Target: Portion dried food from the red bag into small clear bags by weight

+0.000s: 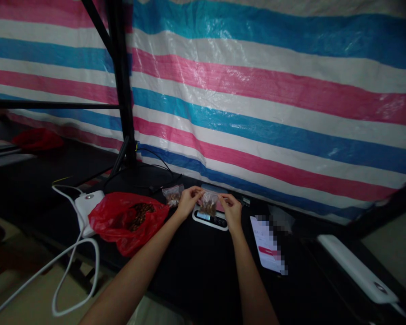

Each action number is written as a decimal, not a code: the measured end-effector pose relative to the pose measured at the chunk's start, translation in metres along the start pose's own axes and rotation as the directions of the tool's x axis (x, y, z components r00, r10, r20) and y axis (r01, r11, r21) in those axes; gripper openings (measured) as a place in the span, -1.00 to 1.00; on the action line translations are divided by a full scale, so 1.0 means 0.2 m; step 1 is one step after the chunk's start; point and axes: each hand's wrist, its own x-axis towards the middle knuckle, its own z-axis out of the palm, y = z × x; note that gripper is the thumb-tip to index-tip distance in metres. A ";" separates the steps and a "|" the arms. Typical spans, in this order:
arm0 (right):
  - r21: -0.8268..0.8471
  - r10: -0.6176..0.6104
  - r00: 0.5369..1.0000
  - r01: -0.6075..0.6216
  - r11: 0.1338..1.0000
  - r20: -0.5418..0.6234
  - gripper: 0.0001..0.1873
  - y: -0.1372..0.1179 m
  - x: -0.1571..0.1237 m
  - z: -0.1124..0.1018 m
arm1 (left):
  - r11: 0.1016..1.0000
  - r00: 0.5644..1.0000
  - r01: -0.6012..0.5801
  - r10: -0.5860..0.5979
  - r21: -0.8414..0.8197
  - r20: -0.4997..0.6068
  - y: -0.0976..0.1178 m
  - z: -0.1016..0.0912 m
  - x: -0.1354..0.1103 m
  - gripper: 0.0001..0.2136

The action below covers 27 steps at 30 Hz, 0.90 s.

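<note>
Between my two hands hangs a small clear zip bag (pixel 209 205) with brown bits in its lower part. My left hand (pixel 190 201) pinches its upper left corner, and my right hand (pixel 231 210) pinches the upper right one. Just behind and below the bag is a white digital kitchen scale (pixel 210 222) with a lit display; whether the bag touches it I cannot tell. Left of my left hand lie filled zip bags (pixel 173 195). Further left, an open red plastic bag (pixel 122 225) holds a heap of small brown pieces (pixel 142 215).
A phone (pixel 265 246) lies right of the scale, and a long white device (pixel 357 268) sits further right. A white box (pixel 88 205) with a looping white cable (pixel 96 257) stands at the left. Behind the black table are a black metal post (pixel 120 81) and a striped plastic sheet (pixel 257 90).
</note>
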 end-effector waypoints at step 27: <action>-0.003 -0.023 0.997 0.023 1.000 0.071 -0.77 0.01 -0.03 0.06 | 0.985 0.994 -0.069 0.055 0.160 0.092 0.06 0.01 -0.02 -0.69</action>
